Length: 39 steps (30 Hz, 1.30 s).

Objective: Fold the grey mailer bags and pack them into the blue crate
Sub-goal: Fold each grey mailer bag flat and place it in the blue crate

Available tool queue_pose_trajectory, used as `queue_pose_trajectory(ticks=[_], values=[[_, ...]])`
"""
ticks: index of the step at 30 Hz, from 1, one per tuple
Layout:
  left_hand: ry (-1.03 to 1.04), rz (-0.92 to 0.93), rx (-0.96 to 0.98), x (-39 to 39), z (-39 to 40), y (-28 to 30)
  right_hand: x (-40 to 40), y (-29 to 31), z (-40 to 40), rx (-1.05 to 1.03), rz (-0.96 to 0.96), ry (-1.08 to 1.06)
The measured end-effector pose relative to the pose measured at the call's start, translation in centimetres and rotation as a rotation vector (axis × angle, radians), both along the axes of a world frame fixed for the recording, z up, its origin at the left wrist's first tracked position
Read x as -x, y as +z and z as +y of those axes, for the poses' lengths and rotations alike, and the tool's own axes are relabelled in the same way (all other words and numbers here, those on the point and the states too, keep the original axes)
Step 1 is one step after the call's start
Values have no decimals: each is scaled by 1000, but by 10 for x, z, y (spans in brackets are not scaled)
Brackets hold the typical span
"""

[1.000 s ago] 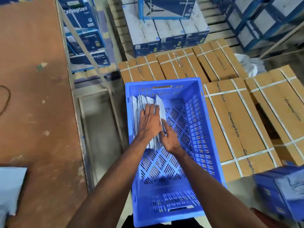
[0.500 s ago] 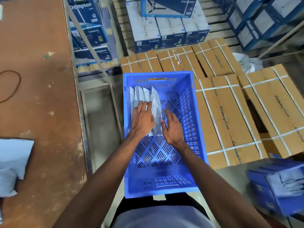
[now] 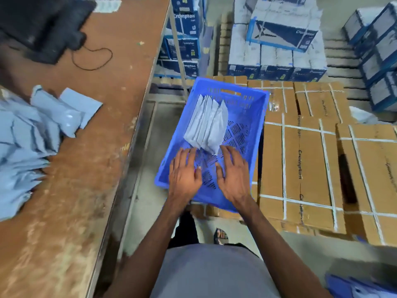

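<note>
While both hands hover flat with fingers spread and holding nothing, the left hand (image 3: 185, 175) and right hand (image 3: 234, 175) sit over the blue crate's (image 3: 254, 134) near end. Folded grey mailer bags (image 3: 207, 123) stand at twelve o'clock from them; unfolded mailers (image 3: 25, 134) lie at nine o'clock on the brown table (image 3: 86, 168).

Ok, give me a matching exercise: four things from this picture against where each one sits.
Things:
1. folded bags
2. unfolded bags
3. blue crate
4. black cable

Places:
A. on top of strapped cardboard boxes
B. heaped at the table's left edge
C. looped at the table's far end
D. standing on edge inside the crate

Pairs: 1-D, 2-B, 3-A, 4-C
</note>
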<state>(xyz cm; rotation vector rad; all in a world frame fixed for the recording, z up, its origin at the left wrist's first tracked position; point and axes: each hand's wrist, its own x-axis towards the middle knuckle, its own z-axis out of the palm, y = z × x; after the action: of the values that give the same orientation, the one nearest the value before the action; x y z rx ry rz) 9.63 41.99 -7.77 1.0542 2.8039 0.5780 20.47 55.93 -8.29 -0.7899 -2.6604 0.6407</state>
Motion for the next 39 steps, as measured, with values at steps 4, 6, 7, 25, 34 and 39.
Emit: queue_pose_trajectory(ticks=[4,6,7,25,34,39], values=[[143,26,-41,-51,-42,13,-29,16,-32,5,36,127],[204,38,-48,-71,-64,20,-40,21,-50,1,72,197],[237,50,-53,-79,-74,23,-42,24,-59,-9,89,237],[834,148,-126,-132,-290,71,4,63,-259,-110,182,792],[912,144,-188,-116,-365,81,40,77,-332,-144,190,904],[936,122,-200,-98,-383,87,60,81,-350,-142,143,929]])
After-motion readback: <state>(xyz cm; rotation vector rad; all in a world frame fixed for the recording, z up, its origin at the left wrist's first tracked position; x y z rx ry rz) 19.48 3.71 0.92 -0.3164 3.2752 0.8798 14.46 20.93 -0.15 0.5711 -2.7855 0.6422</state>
